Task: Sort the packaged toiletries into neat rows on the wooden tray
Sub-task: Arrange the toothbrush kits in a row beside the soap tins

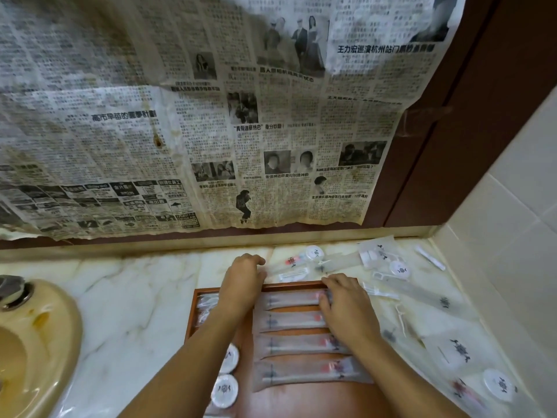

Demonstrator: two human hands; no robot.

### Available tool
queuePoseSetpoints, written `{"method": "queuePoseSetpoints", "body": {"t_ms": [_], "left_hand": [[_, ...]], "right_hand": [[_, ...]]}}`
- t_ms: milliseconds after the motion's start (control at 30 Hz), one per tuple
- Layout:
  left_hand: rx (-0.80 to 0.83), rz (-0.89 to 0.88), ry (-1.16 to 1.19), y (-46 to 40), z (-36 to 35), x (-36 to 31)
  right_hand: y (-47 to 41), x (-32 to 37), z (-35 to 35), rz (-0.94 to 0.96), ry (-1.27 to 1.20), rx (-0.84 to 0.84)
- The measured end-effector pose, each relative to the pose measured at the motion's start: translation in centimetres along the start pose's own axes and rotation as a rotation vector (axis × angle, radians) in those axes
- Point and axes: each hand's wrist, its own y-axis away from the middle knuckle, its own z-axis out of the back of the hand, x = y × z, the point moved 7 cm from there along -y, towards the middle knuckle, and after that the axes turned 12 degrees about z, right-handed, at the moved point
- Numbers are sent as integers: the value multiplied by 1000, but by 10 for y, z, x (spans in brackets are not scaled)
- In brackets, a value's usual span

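Note:
The wooden tray [289, 286] lies on the marble counter in front of me. Several long clear toothbrush packets [289, 321] lie in a row across it. Round white packets [224, 390] and a small packet [205, 303] sit along the tray's left side. My right hand [346, 306] rests with straight fingers on the right end of the top packets. My left hand [244, 282] reaches over the tray's far edge, fingers curled down onto a clear packet [294, 274] on the counter; whether it grips the packet is hidden.
More loose packets [376, 254] and round white packets [498, 384] are scattered on the counter [135, 297] behind and right of the tray. A yellow basin [36, 336] is at the left. A newspaper-covered wall [211, 116] rises behind; tiled wall [512, 206] at right.

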Motion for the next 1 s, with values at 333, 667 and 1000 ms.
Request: {"method": "queuePoseSetpoints", "body": {"t_ms": [333,667,1000], "left_hand": [[129,-40,-312,-39,-23,-8],[60,-116,-344,-38,-15,-14],[-131,-204,-259,-6,27,-17]], "right_hand": [[-1,3,-1,39,129,-105],[3,3,-7,11,143,-100],[2,7,-1,21,69,5]]}}
